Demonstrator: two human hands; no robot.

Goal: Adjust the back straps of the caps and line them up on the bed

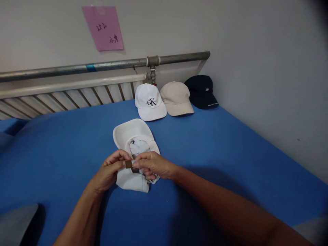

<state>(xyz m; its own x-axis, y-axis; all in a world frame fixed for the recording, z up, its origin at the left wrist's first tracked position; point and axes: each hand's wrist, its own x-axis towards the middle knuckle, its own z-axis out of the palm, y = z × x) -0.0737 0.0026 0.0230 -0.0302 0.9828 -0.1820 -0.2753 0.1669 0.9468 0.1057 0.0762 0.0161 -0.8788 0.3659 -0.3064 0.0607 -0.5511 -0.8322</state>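
A white baseball cap [133,129] lies upside down on the blue sheet, its brim pointing away from me and its inside showing. At its near, back side is the adjustment strap with a small brass-coloured buckle [128,164]. My left hand [109,171] pinches the buckle from the left, thumb and fingers closed. From the right, my right hand [153,164] pinches the strap close beside the buckle, its other fingers curled over the cap's back edge. Exactly how the strap runs through the buckle is hidden by my fingers.
At the back stand a white cap with black letters [151,102], a beige cap [176,99] and a black cap [201,91] in a row. Behind them are a radiator [77,99] and metal pipe [115,65]. A grey object [16,223] is at the lower left.
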